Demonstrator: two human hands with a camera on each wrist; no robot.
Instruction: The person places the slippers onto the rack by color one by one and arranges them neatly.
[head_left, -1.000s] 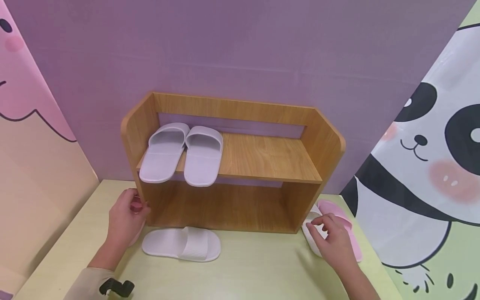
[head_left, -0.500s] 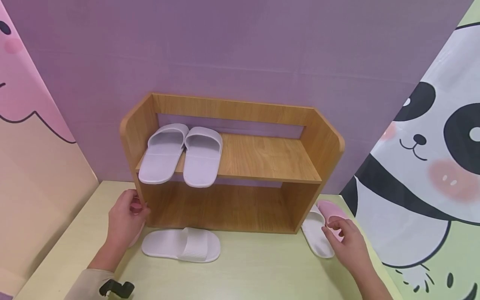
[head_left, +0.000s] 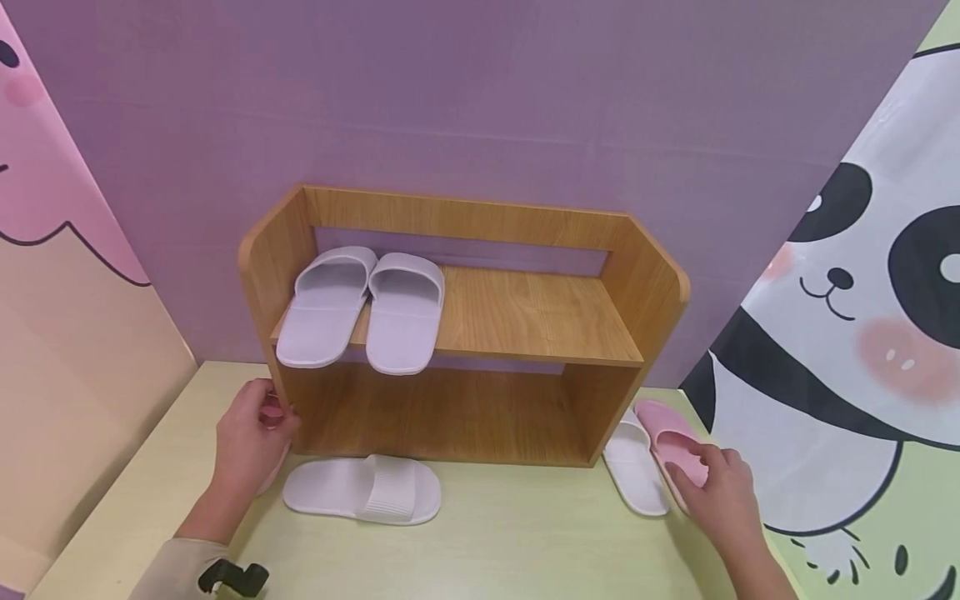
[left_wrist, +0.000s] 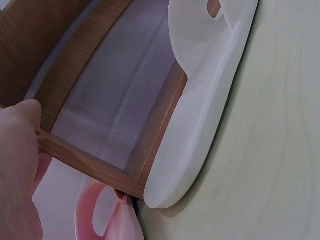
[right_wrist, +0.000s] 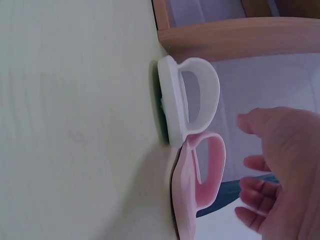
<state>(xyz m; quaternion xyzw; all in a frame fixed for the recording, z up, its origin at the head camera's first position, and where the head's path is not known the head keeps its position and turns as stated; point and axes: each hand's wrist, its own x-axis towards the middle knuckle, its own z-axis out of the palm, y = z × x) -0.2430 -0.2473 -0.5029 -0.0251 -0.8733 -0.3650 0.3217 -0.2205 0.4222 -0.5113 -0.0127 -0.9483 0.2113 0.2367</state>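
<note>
A small wooden shoe rack (head_left: 525, 317) stands against the back wall. My left hand (head_left: 251, 437) pinches the front edge of its left side panel, thumb and fingers on opposite faces. Just outside that panel is a pink slipper (left_wrist: 122, 222), mostly hidden behind the hand in the head view. To the right of the rack lie a white slipper (head_left: 636, 473) and another pink slipper (head_left: 666, 418), side by side. Over the near part of this pink slipper hovers my right hand (head_left: 720, 496), fingers loosely bent around nothing; the right wrist view shows a gap between them.
Two pale slippers (head_left: 406, 325) sit on the upper shelf's left half, toes overhanging its front edge. Another white slipper (head_left: 333, 487) lies sideways on the table (head_left: 480, 542) before the rack's left end. A panda-print wall (head_left: 817, 375) borders the right side.
My right hand has moved to the right, from over the white slipper to over the pink one. My left hand keeps its grip on the side panel.
</note>
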